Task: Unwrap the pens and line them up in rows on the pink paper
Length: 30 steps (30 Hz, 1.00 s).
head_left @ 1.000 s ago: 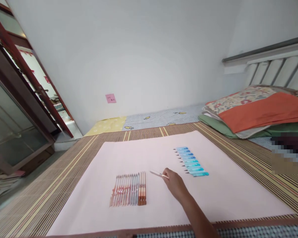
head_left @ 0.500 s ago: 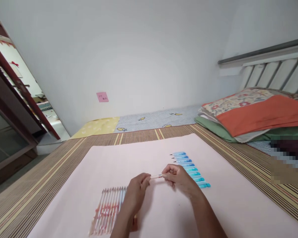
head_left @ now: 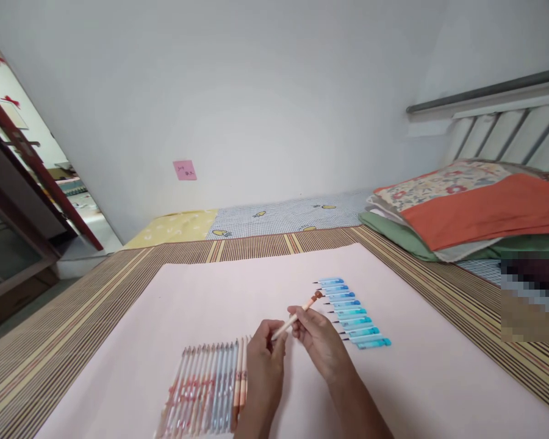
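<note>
Head view: both hands are raised over a large pale pink paper sheet (head_left: pixel 416 366) and meet on one slim pale-orange pen (head_left: pixel 297 315).

Left hand (head_left: pixel 265 363): thumb and fingertips pinch the near, lower end of the pen, and the other fingers are curled in.

Right hand (head_left: pixel 319 338): fingers are closed round the shaft further along, with the back of the hand towards the camera.

The pen is tilted. Its near end is low at the left hand. Its far end is higher and to the right, ending in a small brown knob.

A row of short blue pen pieces with dark tips (head_left: pixel 352 312) lies side by side on the sheet, just right of the right hand, tips pointing left. The brown knob shows against the upper end of this row.

A row of long clear and pink pens (head_left: pixel 201 390) lies side by side on the sheet, left of the left hand. Its right edge is partly hidden by the left wrist.

The sheet lies on a brown striped woven mat (head_left: pixel 73 317) that covers the bed. Orange and floral stacked pillows (head_left: pixel 476 207) sit at the right, well apart from the hands. A small pink square note (head_left: pixel 184 170) is stuck on the white wall
</note>
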Each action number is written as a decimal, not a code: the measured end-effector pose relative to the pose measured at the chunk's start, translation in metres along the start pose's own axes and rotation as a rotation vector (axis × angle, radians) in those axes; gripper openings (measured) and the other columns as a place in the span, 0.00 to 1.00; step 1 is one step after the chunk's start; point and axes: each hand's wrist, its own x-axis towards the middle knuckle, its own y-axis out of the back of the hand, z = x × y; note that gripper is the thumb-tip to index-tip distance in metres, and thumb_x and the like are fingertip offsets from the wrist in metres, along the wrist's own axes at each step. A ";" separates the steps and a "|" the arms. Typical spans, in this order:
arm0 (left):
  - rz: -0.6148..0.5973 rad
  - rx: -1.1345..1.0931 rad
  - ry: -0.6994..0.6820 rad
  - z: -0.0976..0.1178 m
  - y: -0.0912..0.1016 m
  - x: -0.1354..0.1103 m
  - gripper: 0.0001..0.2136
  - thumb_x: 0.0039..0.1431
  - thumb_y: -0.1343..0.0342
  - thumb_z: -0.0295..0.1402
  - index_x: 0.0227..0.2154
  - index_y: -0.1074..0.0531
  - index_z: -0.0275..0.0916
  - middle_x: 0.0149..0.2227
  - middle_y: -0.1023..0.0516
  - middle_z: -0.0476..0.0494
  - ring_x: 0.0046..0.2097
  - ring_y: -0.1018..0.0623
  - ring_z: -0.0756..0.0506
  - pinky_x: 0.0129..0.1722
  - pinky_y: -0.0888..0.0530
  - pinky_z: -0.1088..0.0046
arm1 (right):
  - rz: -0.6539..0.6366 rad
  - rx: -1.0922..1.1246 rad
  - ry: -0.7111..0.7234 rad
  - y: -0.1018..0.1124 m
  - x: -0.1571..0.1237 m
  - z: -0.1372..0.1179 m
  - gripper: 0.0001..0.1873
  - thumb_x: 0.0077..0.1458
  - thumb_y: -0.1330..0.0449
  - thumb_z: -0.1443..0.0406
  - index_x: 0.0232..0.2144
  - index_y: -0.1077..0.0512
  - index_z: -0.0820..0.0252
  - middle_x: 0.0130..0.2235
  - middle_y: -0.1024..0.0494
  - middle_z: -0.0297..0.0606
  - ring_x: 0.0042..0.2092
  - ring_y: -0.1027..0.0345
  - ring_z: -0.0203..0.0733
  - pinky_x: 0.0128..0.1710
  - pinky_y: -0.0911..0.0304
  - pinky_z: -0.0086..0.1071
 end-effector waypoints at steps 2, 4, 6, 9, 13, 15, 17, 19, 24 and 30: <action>0.048 0.040 -0.048 -0.001 -0.002 -0.003 0.07 0.63 0.44 0.38 0.36 0.24 0.42 0.30 0.22 0.47 0.29 0.27 0.46 0.31 0.32 0.70 | 0.007 -0.039 0.006 0.000 0.000 0.001 0.25 0.44 0.26 0.46 0.35 0.16 0.61 0.30 0.26 0.38 0.34 0.36 0.37 0.36 0.36 0.33; 0.088 0.060 -0.081 -0.002 -0.004 -0.007 0.08 0.64 0.44 0.39 0.36 0.24 0.42 0.31 0.21 0.47 0.30 0.27 0.45 0.31 0.32 0.70 | 0.020 -0.117 0.027 0.001 0.000 0.002 0.26 0.44 0.28 0.45 0.34 0.16 0.61 0.31 0.25 0.39 0.35 0.35 0.39 0.37 0.36 0.34; 0.095 0.062 -0.093 -0.002 -0.005 -0.010 0.09 0.64 0.44 0.40 0.37 0.23 0.42 0.32 0.20 0.46 0.30 0.26 0.46 0.32 0.32 0.71 | 0.036 -0.195 0.073 0.003 0.000 0.002 0.27 0.45 0.29 0.43 0.33 0.16 0.60 0.30 0.25 0.39 0.34 0.35 0.40 0.38 0.36 0.35; 0.064 0.024 -0.048 0.000 -0.008 -0.013 0.13 0.66 0.46 0.44 0.37 0.22 0.42 0.27 0.23 0.48 0.26 0.28 0.48 0.29 0.34 0.72 | 0.033 -0.260 0.148 0.006 0.000 0.001 0.27 0.48 0.31 0.42 0.33 0.16 0.59 0.29 0.25 0.38 0.35 0.34 0.42 0.39 0.37 0.36; -0.021 -0.180 0.125 0.002 -0.011 -0.011 0.22 0.65 0.49 0.53 0.31 0.23 0.38 0.17 0.33 0.53 0.18 0.37 0.51 0.20 0.42 0.73 | -0.028 -0.282 0.176 0.012 0.001 0.000 0.24 0.53 0.33 0.44 0.35 0.17 0.59 0.31 0.23 0.39 0.37 0.33 0.43 0.42 0.36 0.37; -0.094 -0.303 0.220 0.002 -0.011 -0.008 0.27 0.64 0.51 0.57 0.30 0.24 0.36 0.14 0.35 0.53 0.16 0.39 0.52 0.19 0.44 0.74 | -0.039 -0.302 0.175 0.016 0.002 0.000 0.24 0.54 0.34 0.44 0.35 0.17 0.59 0.33 0.22 0.40 0.38 0.33 0.43 0.44 0.36 0.38; -0.146 -0.398 0.250 0.002 -0.011 -0.005 0.29 0.62 0.51 0.59 0.31 0.24 0.35 0.15 0.33 0.52 0.16 0.38 0.52 0.19 0.43 0.74 | -0.020 -0.331 0.176 0.019 0.003 0.000 0.24 0.54 0.35 0.44 0.35 0.17 0.59 0.34 0.22 0.41 0.38 0.33 0.43 0.43 0.37 0.37; -0.156 -0.462 0.228 0.003 -0.010 -0.002 0.25 0.58 0.43 0.57 0.34 0.25 0.35 0.18 0.29 0.52 0.18 0.36 0.52 0.20 0.41 0.75 | 0.016 -0.363 0.178 0.019 0.003 -0.002 0.25 0.53 0.35 0.43 0.36 0.16 0.59 0.31 0.24 0.40 0.36 0.34 0.43 0.40 0.38 0.37; -0.104 -0.513 0.214 0.000 -0.011 -0.003 0.18 0.55 0.35 0.49 0.32 0.28 0.37 0.18 0.32 0.56 0.17 0.42 0.56 0.19 0.47 0.78 | 0.049 -0.407 0.174 0.013 -0.001 -0.010 0.26 0.51 0.33 0.43 0.34 0.15 0.58 0.27 0.28 0.37 0.33 0.36 0.42 0.35 0.40 0.35; -0.119 -0.643 0.383 -0.002 -0.011 -0.003 0.26 0.58 0.44 0.58 0.28 0.26 0.34 0.13 0.38 0.56 0.16 0.45 0.55 0.19 0.51 0.76 | -0.035 -0.416 0.186 0.014 -0.001 -0.007 0.26 0.54 0.35 0.43 0.38 0.16 0.59 0.28 0.28 0.37 0.33 0.38 0.41 0.35 0.42 0.33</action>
